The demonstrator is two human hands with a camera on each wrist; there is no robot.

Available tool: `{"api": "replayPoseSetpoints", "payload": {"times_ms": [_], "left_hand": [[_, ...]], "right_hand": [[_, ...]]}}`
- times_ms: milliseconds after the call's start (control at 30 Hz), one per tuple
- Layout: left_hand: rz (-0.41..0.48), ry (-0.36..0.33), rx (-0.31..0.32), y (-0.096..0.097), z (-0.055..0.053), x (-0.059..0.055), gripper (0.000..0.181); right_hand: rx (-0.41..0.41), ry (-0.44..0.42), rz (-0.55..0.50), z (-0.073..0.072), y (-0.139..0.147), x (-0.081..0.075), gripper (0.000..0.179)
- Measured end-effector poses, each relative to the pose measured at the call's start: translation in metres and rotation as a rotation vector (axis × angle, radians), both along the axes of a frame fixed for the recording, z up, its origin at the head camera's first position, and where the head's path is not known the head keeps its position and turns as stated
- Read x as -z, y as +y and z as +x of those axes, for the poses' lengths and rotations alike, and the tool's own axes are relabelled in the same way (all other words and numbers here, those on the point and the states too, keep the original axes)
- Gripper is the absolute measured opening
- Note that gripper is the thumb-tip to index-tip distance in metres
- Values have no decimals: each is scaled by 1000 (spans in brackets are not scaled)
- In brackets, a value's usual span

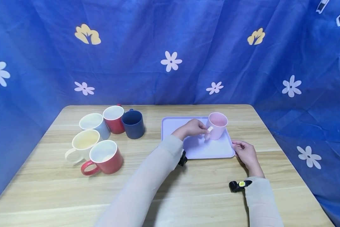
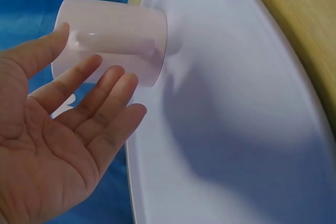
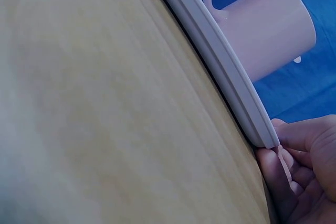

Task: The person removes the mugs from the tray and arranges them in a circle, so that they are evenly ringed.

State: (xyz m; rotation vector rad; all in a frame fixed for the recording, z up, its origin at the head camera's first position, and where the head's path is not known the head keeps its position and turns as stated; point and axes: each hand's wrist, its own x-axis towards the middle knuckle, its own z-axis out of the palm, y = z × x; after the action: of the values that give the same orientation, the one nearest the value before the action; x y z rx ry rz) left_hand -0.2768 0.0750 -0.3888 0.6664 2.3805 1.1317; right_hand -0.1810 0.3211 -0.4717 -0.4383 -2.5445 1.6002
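Note:
A pink mug point(image 1: 216, 127) stands upright on the right part of a lavender tray point(image 1: 192, 151), its handle towards my left hand point(image 1: 193, 127). The left wrist view shows the left hand point(image 2: 63, 124) with its fingers spread and relaxed, thumb and index finger on either side of the mug's handle point(image 2: 113, 44), not closed on it. My right hand point(image 1: 244, 154) is at the tray's near right corner. In the right wrist view, that hand point(image 3: 310, 166) pinches the corner, thumb at the rim and fingers below.
On the left of the wooden table point(image 1: 204, 195) stand several mugs: a near red one point(image 1: 110, 162), a cream one point(image 1: 84, 148), a light blue one point(image 1: 103, 127), a far red one point(image 1: 116, 124) and a navy one point(image 1: 134, 129). A blue curtain point(image 1: 135, 47) hangs behind.

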Motion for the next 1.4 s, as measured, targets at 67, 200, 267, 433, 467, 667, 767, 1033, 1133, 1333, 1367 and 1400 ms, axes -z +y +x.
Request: {"api": "replayPoseSetpoints", "payload": {"times_ms": [67,200,267,433,467,667,767,1033,1133,1333,1367,1400], "left_hand": [[4,0,3,3,-1,0,24],[21,-4,9,8,-1,2,23],[16,6,9,11,-1,2,24],[-10,62,2,16,-1,2,27],[-10,67,-4,16,-1,2,27],[49,7,-77,16,0,5,22],[105,-63,-98,14,-1,7,17],[206,-261,-30,-3,-4,4,13],[213,-319,16,-13,-5,2,12],[199,-395,133,-33,-10,1,11],[196,-408,153,-37,-11,1,11],[193,-418,173,-40,-11,1,12]], "right_hand": [[1,-1,2,0,0,0,30],[1,-1,0,-1,1,1,29],[-5,1,-2,0,1,1,30],[-10,-2,-1,0,1,1,30],[-9,-1,2,-1,1,1,30],[-6,2,5,-1,1,1,30],[-9,0,0,-1,1,1,30],[12,-18,11,-1,1,1,30],[13,-16,12,-1,0,1,29],[12,-15,18,0,-1,1,30],[12,-15,17,0,-1,1,30],[15,-17,13,0,-1,1,30]]}}
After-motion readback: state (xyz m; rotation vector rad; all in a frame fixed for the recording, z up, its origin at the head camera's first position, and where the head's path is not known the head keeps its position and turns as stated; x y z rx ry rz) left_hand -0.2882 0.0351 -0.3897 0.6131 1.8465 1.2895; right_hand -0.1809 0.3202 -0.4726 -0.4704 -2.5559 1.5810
